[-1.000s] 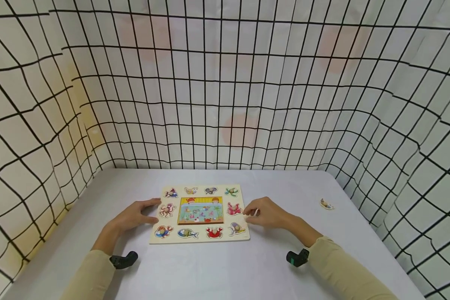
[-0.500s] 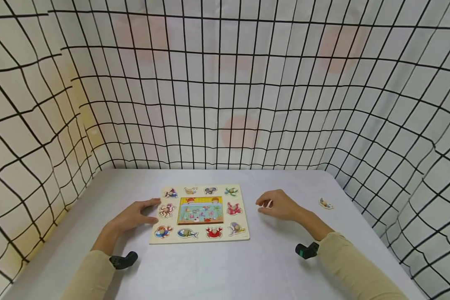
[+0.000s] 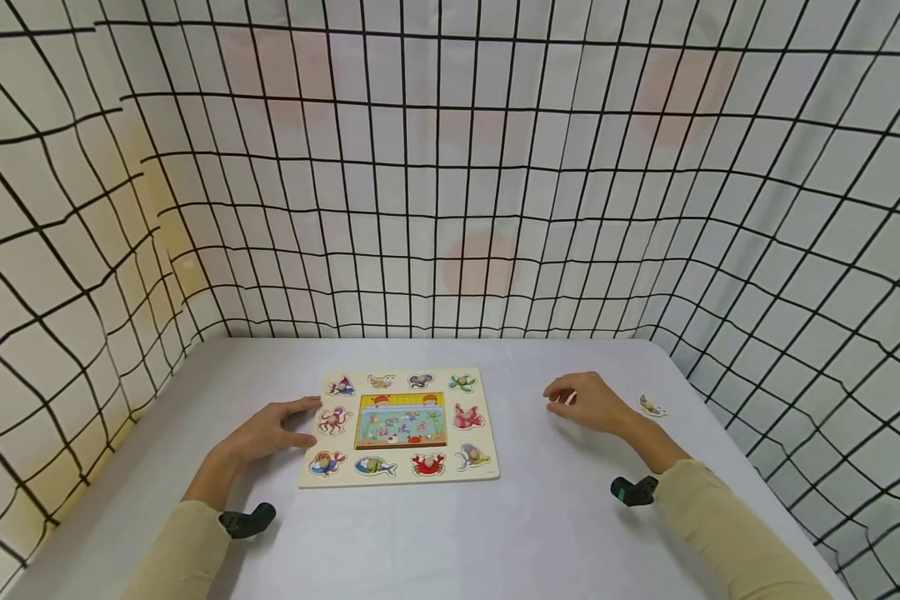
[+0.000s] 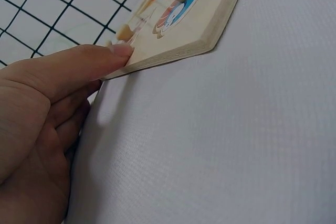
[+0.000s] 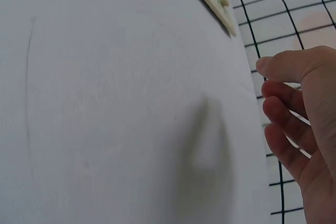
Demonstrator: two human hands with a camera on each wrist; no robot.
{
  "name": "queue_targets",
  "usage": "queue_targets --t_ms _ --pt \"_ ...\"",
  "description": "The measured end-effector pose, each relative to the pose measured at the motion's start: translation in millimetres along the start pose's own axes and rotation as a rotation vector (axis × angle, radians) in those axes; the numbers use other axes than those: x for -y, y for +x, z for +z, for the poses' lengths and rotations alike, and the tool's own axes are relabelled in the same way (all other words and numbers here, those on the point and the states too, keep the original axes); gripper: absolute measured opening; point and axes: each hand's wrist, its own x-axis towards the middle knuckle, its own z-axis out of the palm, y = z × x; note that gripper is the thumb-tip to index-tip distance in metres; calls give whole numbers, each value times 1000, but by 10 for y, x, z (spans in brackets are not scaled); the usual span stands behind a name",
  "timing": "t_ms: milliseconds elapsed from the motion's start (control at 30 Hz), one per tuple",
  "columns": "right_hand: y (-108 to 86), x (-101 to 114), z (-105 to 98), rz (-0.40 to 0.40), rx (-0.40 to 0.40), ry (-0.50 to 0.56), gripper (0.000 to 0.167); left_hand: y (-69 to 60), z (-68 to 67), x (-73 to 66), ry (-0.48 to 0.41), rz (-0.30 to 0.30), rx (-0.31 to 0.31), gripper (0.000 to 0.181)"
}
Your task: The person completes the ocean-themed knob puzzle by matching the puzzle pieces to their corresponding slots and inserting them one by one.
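Note:
A wooden peg puzzle board (image 3: pixel 401 482) with sea-animal pieces round a fish-tank picture lies flat on the table. My left hand (image 3: pixel 258 433) rests at the board's left edge, its thumb (image 4: pixel 118 51) touching the rim in the left wrist view. To the right of the board, my right hand (image 3: pixel 588 402) hovers over the table, fingers loosely bent and nothing between them, as the right wrist view also shows. One loose puzzle piece (image 3: pixel 652 407) with a knob lies beyond the right hand, at the table's right side; its animal is too small to tell.
A white-covered table (image 3: pixel 390 542) carries everything. Black wire grid (image 3: pixel 450 208) with white sheet behind it stands along the back and both sides. A dark wrist camera (image 3: pixel 247 521) sits on the left wrist, another camera (image 3: pixel 634 491) on the right.
My right hand has moved away from the board's right edge, rightward and slightly back, toward the loose piece. The left hand and the board have stayed in place.

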Motion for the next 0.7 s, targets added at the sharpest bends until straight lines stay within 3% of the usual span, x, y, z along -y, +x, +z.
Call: queue_targets --t_ms 700 --pt "-386 -606 -293 237 -182 -57 17 14 5 12 -19 13 0 77"
